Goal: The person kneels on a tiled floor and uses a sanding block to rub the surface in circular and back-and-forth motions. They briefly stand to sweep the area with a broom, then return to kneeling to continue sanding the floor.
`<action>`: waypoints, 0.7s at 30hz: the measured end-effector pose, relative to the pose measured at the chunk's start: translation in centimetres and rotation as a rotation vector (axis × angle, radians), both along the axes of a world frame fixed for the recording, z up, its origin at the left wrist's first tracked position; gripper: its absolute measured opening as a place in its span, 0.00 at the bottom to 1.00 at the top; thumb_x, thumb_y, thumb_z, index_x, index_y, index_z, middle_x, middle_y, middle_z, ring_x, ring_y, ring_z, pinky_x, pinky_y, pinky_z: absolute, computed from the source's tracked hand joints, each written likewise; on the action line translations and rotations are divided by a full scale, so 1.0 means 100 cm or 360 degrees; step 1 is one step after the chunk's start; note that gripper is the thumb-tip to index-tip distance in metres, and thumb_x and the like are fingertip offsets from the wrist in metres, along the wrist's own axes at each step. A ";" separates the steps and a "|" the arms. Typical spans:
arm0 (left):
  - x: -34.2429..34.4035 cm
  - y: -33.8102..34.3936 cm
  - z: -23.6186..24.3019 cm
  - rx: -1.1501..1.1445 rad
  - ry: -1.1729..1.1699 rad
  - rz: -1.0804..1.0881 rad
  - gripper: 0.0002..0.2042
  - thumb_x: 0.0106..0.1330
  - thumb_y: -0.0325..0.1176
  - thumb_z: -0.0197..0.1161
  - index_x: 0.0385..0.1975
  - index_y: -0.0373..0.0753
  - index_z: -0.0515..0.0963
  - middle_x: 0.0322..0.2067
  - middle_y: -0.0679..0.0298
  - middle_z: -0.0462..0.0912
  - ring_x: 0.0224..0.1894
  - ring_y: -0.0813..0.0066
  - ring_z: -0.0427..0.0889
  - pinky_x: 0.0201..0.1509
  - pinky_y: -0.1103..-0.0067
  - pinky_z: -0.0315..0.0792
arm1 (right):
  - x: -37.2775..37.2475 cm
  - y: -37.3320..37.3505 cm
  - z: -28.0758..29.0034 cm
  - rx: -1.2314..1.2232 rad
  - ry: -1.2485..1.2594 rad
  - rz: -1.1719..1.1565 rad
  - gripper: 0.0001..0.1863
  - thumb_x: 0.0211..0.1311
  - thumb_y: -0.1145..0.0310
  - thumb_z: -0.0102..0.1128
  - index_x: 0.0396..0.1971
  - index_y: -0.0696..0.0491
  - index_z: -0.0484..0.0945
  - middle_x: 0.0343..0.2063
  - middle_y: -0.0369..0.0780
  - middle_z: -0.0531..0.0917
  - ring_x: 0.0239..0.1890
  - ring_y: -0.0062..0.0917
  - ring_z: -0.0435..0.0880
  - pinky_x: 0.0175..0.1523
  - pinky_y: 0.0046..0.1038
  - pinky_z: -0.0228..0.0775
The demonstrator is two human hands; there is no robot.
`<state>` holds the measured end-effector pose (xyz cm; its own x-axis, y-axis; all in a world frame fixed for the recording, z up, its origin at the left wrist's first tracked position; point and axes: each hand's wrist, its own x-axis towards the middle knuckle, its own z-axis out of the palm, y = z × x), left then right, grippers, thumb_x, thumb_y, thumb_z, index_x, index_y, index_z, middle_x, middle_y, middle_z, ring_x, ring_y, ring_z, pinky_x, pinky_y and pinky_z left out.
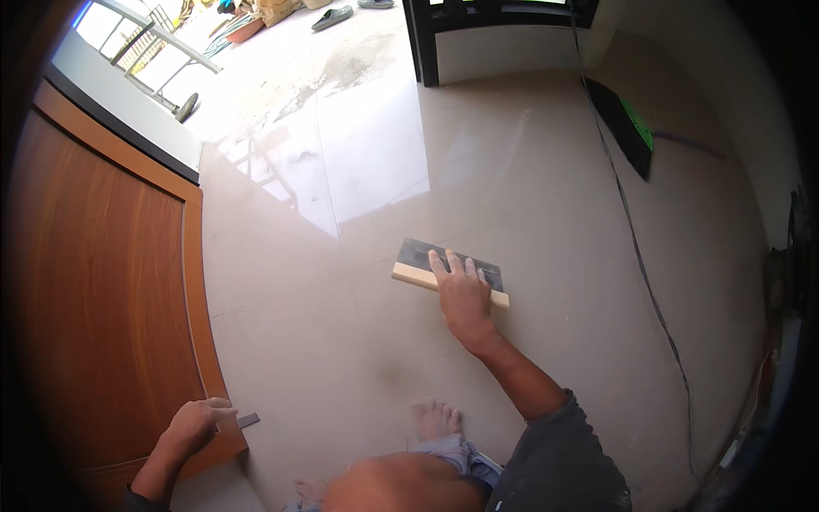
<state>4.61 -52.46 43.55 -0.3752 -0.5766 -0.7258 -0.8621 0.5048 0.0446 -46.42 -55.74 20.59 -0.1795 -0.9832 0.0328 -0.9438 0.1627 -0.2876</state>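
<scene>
Head view, 1 frame.

Item 1: flat rectangular grout float with black rubber face and pale wooden edge, lying on the glossy beige tiled floor, mid-frame. The right hand presses flat on it, fingers spread, grip not closed around it.

Item 2: left hand, lower left, fingers curled against the edge of the brown wooden door; a small dark flat piece just beside the fingertips. Whether that grip holds it, cannot tell.

Item 3: black cable running across the floor at right.
</scene>
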 end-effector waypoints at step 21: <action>-0.405 -0.111 -0.226 0.0116 0.0983 -0.1340 0.33 0.83 0.47 0.55 0.83 0.43 0.59 0.83 0.55 0.59 0.84 0.51 0.58 0.86 0.56 0.55 | -0.118 0.181 0.036 -0.0184 -0.0854 -0.1005 0.26 0.71 0.76 0.59 0.68 0.56 0.76 0.51 0.56 0.88 0.53 0.58 0.87 0.59 0.52 0.80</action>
